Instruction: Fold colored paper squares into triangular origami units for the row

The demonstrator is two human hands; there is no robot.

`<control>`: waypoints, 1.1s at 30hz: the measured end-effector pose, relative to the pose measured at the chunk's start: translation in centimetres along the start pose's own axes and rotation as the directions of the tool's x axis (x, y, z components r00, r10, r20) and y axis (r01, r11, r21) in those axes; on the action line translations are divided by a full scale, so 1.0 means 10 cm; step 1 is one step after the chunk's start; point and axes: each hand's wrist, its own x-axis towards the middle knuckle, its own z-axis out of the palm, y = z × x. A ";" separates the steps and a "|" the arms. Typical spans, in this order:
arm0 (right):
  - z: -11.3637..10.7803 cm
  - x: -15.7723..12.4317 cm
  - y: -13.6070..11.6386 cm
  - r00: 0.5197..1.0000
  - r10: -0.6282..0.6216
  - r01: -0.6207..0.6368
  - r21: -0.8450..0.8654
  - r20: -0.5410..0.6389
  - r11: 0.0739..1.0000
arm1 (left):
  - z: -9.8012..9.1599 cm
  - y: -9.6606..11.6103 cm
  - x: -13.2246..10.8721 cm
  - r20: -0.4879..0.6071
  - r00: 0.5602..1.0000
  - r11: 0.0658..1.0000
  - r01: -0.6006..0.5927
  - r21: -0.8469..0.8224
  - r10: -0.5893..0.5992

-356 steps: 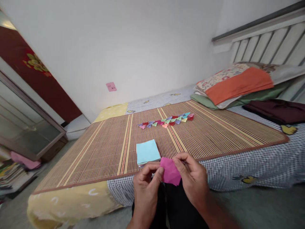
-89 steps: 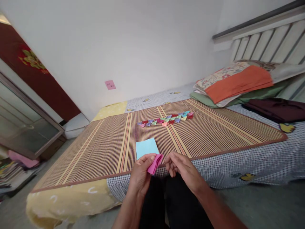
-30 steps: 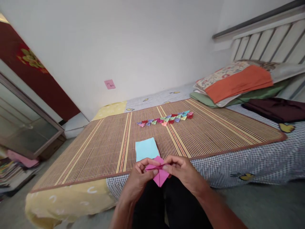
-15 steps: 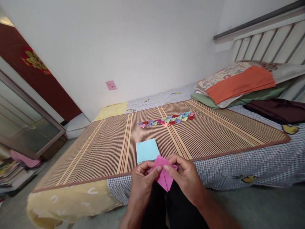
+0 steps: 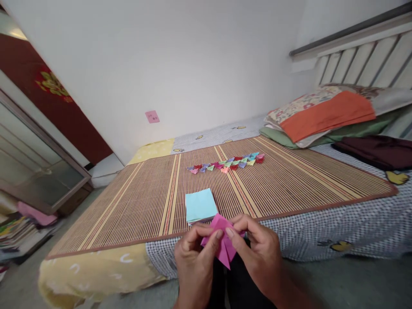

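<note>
Between both hands is a folded piece of pink origami paper (image 5: 227,253), held over my lap with one point facing down. My left hand (image 5: 197,251) pinches its left side, thumb on the near face and fingers behind. The right side is gripped the same way by my right hand (image 5: 257,246). Both thumb tips nearly meet at the paper's middle, where a crease opens downward. Just beyond the hands lies a stack of square paper (image 5: 200,205) with a light blue sheet on top.
Several small folded paper pieces (image 5: 227,164) in many colours lie in rows on the striped bamboo mat (image 5: 138,206). Pillows (image 5: 328,116) and dark folded cloth (image 5: 375,150) are at the right. A checked sheet (image 5: 309,234) hangs over the bed's front edge.
The pink paper has shifted slightly lower, and its lower folds have spread apart. Both thumbs have come closer to its middle. The camera view has moved slightly.
</note>
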 end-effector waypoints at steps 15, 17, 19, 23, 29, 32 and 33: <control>0.05 0.00 -0.05 0.996 -0.067 0.057 -0.158 -0.064 0.986 | 0.02 -0.05 -0.02 -0.099 0.994 0.998 0.051 -0.025 -0.054; 0.06 0.00 -0.04 0.997 -0.044 0.033 -0.170 -0.065 0.985 | 0.03 -0.06 -0.01 -0.100 0.987 0.989 0.113 -0.101 -0.123; 0.06 0.00 -0.02 0.998 -0.019 0.009 -0.172 -0.057 0.985 | 0.02 -0.06 0.00 -0.067 0.985 0.981 0.149 -0.126 -0.159; 0.06 -0.01 -0.01 0.999 0.000 -0.008 -0.166 -0.049 0.986 | -0.02 -0.05 0.02 -0.003 0.986 0.984 0.167 -0.059 -0.167; 0.04 0.00 -0.03 1.000 0.001 -0.005 -0.190 -0.022 0.982 | -0.05 -0.02 0.07 0.123 0.960 0.958 0.264 -0.115 -0.250; 0.03 -0.01 -0.01 1.000 0.008 -0.010 -0.199 -0.010 0.980 | -0.06 -0.01 0.10 0.165 0.942 0.937 0.315 -0.149 -0.290; 0.03 -0.02 0.00 1.000 0.012 -0.013 -0.198 -0.007 0.980 | -0.06 -0.01 0.12 0.176 0.936 0.930 0.331 -0.158 -0.303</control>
